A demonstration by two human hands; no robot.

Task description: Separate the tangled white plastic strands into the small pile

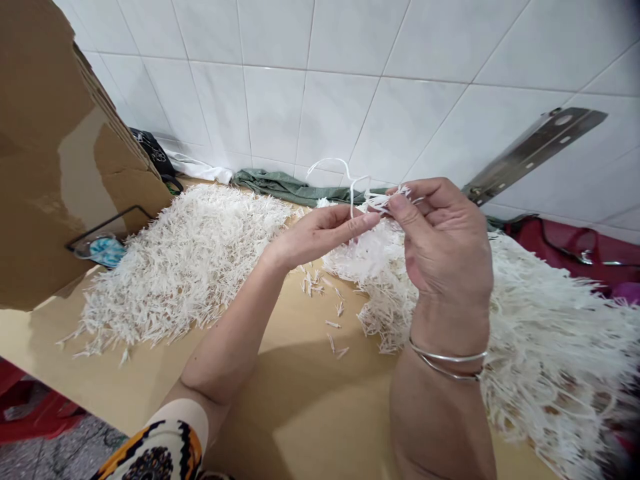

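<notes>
My left hand (325, 230) is closed in a pinch, thumb lying along the fingers, at one end of a small tuft of white sprigs (380, 201). A thin white cord (353, 193) loops up above these fingers and hangs down against them. From the other side, my right hand (445, 240) pinches the tuft between thumb and forefinger. Both hands are raised over the table, with the fingertips almost meeting. Behind and below them is a heap of white strands (387, 287), partly hidden by my hands.
A broad pile of white sprigs (200, 260) covers the table's left side. Loose bits (313, 283) lie on the tan tabletop (300, 373). More long strands (560, 347) spread at right. A cardboard box (60, 167), green cloth (280, 187), metal bracket (540, 150) and red bag (560, 250) stand around.
</notes>
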